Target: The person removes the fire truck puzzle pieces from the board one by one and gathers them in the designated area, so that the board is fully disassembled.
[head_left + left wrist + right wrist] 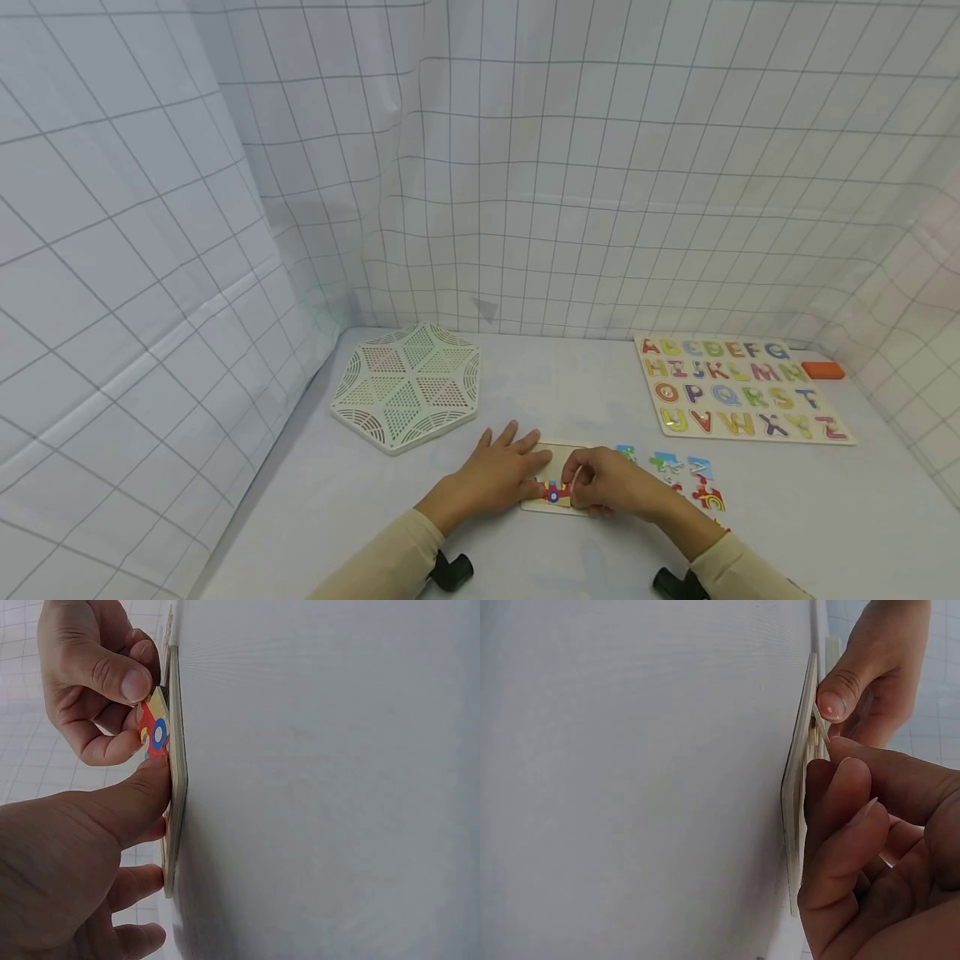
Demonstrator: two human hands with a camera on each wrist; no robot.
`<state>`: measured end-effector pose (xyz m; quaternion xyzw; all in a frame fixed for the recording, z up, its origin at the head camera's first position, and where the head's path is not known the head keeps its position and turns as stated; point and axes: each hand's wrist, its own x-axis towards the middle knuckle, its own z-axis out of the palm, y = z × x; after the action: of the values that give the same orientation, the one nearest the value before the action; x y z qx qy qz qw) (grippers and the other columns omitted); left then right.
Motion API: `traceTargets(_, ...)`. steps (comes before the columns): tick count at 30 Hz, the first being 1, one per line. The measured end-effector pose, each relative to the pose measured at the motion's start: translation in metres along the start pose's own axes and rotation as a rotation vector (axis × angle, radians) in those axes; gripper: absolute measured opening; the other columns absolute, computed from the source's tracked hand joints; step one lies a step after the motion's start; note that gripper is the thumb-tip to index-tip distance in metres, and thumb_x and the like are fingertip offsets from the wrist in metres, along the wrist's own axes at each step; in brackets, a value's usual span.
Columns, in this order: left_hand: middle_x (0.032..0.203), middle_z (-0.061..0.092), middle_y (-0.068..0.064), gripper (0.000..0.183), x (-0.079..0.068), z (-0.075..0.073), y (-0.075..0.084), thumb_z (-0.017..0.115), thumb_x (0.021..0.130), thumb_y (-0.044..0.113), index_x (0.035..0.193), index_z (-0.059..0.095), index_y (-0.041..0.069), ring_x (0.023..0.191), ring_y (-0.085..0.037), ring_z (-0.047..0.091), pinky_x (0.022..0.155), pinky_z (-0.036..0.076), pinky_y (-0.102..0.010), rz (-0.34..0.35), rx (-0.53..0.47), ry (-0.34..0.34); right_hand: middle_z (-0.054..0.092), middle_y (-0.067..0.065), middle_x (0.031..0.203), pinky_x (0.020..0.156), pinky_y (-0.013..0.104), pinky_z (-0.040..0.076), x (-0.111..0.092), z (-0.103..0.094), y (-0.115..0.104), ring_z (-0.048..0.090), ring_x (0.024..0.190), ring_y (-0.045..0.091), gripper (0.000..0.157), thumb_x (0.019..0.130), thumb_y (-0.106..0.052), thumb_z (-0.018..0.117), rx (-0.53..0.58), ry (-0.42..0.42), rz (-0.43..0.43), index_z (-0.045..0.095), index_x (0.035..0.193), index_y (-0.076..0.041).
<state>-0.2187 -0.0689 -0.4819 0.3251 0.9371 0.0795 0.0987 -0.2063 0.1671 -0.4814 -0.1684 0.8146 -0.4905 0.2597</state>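
Observation:
A small wooden puzzle board (551,505) lies flat on the table between both hands. My left hand (495,475) is spread over its left side with straight fingers, and the thumb presses at the edge of a red puzzle piece (158,729) with a blue ring. My right hand (618,483) pinches the opposite edge of that piece between thumb and curled fingers. In the left wrist view the piece is tilted, with its right-hand side lifted off the board. The right wrist view shows it nearly edge-on, between the two hands.
Several loose puzzle pieces (707,495) lie right of the board. An alphabet board (750,387) with coloured letters is at the back right, beside an orange block (822,371). A hexagonal patterned board (408,387) lies back left. Gridded white curtains (570,208) surround the table.

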Motion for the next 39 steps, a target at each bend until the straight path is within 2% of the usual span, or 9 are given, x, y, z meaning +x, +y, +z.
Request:
traceTargets(8,0.162,0.039,-0.001,0.055,0.001,0.003,-0.001,0.060,0.099,0.052,0.150,0.053,0.033,0.153,-0.038,0.026,0.116,0.026,-0.067,0.000,-0.008,0.003,0.063,0.003,0.077,0.050,0.024,0.043,-0.010,-0.014,0.004,0.053,0.059,0.012,0.016,0.087,-0.006,0.071,-0.019,0.026,0.008,0.067,0.102,-0.006)
traceTargets(11,0.163,0.039,-0.001,0.055,0.001,0.005,-0.002,0.059,0.099,0.053,0.150,0.052,0.033,0.153,-0.038,0.026,0.116,0.026,-0.067,0.007,-0.005,0.008,0.062,0.006,0.079,0.048,0.026,0.044,-0.025,-0.031,0.005,0.055,0.060,0.014,0.014,0.093,-0.012,0.069,0.000,0.053,0.022,0.066,0.106,-0.006)
traceTargets(14,0.163,0.038,-0.001,0.056,0.001,0.007,-0.002,0.058,0.099,0.053,0.151,0.052,0.032,0.153,-0.038,0.025,0.116,0.026,-0.068,0.018,-0.001,0.012,0.062,0.011,0.082,0.047,0.028,0.045,-0.046,-0.055,0.012,0.053,0.059,0.014,0.021,0.098,-0.017,0.067,0.068,0.062,0.030,0.063,0.112,-0.001)
traceTargets(17,0.163,0.038,-0.002,0.056,0.000,0.008,-0.003,0.058,0.099,0.054,0.151,0.051,0.032,0.153,-0.039,0.025,0.116,0.026,-0.068,0.022,0.001,0.012,0.063,0.016,0.085,0.047,0.028,0.045,-0.066,-0.076,0.024,0.052,0.059,0.013,0.028,0.100,-0.017,0.066,0.138,0.057,0.030,0.059,0.117,0.004)
traceTargets(20,0.163,0.037,-0.002,0.056,-0.001,0.008,-0.004,0.057,0.099,0.054,0.151,0.051,0.032,0.153,-0.039,0.025,0.116,0.026,-0.068,0.023,0.003,0.016,0.063,0.016,0.088,0.051,0.025,0.046,-0.082,-0.088,0.036,0.051,0.059,0.011,0.030,0.100,-0.015,0.065,0.170,0.034,0.035,0.057,0.119,0.006)
traceTargets(24,0.163,0.037,-0.002,0.057,0.000,0.008,-0.004,0.057,0.100,0.054,0.151,0.051,0.032,0.153,-0.038,0.025,0.116,0.026,-0.068,0.021,-0.003,0.019,0.064,0.010,0.086,0.051,0.020,0.044,-0.096,-0.092,0.050,0.051,0.058,0.009,0.027,0.099,-0.014,0.065,0.189,-0.019,0.072,0.059,0.117,0.005)
traceTargets(30,0.163,0.038,-0.003,0.056,0.000,0.008,-0.002,0.057,0.099,0.053,0.151,0.051,0.030,0.153,-0.040,0.026,0.115,0.027,-0.068,0.032,-0.005,0.020,0.060,0.001,0.079,0.048,0.020,0.040,-0.111,-0.087,0.068,0.052,0.058,0.008,0.025,0.099,-0.012,0.065,0.219,-0.065,0.109,0.061,0.116,0.005)
traceTargets(39,0.164,0.037,-0.003,0.057,0.000,0.008,-0.003,0.056,0.099,0.054,0.151,0.050,0.031,0.153,-0.039,0.024,0.115,0.026,-0.069,0.019,-0.001,0.018,0.059,0.003,0.081,0.046,0.021,0.036,-0.114,-0.086,0.076,0.051,0.057,0.011,0.024,0.096,-0.014,0.068,0.174,-0.030,0.138,0.063,0.114,0.002)
